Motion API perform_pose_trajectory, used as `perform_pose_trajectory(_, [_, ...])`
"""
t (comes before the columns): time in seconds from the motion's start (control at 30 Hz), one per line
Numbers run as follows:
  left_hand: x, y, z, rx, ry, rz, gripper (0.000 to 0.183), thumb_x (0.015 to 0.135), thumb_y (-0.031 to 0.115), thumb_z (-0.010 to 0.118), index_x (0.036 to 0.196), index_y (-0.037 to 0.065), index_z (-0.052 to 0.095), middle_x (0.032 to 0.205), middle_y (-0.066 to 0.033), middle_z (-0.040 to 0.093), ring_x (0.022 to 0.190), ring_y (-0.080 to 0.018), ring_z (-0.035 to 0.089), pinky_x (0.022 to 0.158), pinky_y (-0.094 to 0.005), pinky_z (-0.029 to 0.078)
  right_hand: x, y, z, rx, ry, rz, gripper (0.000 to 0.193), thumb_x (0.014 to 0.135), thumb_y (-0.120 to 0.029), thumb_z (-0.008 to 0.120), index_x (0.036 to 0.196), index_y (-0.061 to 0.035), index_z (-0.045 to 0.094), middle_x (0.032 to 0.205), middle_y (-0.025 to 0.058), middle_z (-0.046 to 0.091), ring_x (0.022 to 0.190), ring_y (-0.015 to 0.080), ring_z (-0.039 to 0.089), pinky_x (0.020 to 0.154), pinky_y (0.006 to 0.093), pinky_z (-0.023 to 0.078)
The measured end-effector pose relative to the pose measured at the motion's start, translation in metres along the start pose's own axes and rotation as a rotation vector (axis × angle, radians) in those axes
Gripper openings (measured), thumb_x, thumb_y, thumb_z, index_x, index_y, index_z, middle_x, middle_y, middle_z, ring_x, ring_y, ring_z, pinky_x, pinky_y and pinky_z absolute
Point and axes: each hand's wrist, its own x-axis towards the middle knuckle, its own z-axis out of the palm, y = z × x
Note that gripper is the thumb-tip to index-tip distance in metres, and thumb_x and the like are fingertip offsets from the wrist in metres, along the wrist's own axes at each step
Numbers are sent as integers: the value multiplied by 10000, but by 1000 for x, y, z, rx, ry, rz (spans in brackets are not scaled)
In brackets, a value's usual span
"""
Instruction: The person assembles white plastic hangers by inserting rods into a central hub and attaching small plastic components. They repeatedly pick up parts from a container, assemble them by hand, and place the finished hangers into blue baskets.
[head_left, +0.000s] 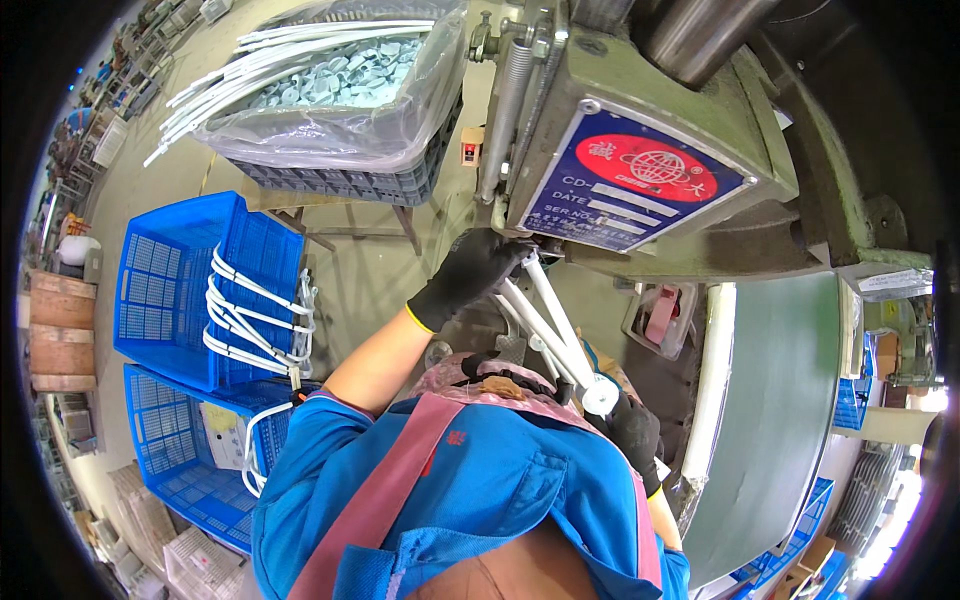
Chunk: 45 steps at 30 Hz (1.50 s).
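A white tubular frame (555,312) slants down from under the machine head (690,160) toward my body. My left hand (465,278), in a black glove with a yellow cuff, is closed on the frame's upper end, right beneath the head. At the frame's lower end is a white round disc (601,397). Beside that disc, my right hand (636,432), gloved in black too, holds the lower end, its fingers partly hidden. The contact point under the machine head is mostly covered by my left hand.
Far left, a plastic-lined grey crate (330,170) holds small pale pieces and long white tubes (240,80). Two blue baskets (165,300) stand at left, with bent white tubes (255,320) over them. A green-topped surface (770,420) lies right, near a clear bin (661,315).
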Motion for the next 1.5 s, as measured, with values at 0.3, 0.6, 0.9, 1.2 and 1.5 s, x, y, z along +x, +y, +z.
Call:
perform_pose_trajectory(0.3, [-9,14,-4,42,40,-104,372,917,363,570,848,9,665,646,-84,653,610,-175,645,591,-335,478,12,7,-9,-7,-69,-75,434,751,-363,679,1036,-44,603,843,140,659,752,327,648,600,438,493])
perform_pose_trajectory(0.6, [-2,8,-2,20,22,-272,427,884,436,561,855,23,667,659,-92,657,625,-198,651,636,-358,483,15,9,-11,95,-78,-134,407,744,-319,721,1029,-49,613,774,159,661,689,335,653,579,415,501])
perform_pose_trajectory(0.9, [-1,17,-13,105,-88,-233,380,946,410,504,977,70,671,625,-28,600,552,-129,558,596,-310,457,0,-4,4,34,-170,-23,433,781,-388,693,1070,-82,592,783,135,669,671,325,655,538,424,491])
perform_pose_trajectory(1.2, [-6,32,-9,376,-67,-135,350,903,391,557,1070,97,650,861,-170,680,817,-367,649,694,-426,499,-12,59,133,374,-9,123,395,783,-394,692,1007,-91,576,787,133,671,662,327,655,509,434,483])
perform_pose_trajectory(1.5, [-11,-4,-6,348,20,-11,303,944,350,510,981,88,657,674,-76,634,630,-233,631,655,-362,497,5,15,38,-5,-218,-36,397,800,-361,659,1019,-39,582,737,192,649,654,351,646,539,451,490])
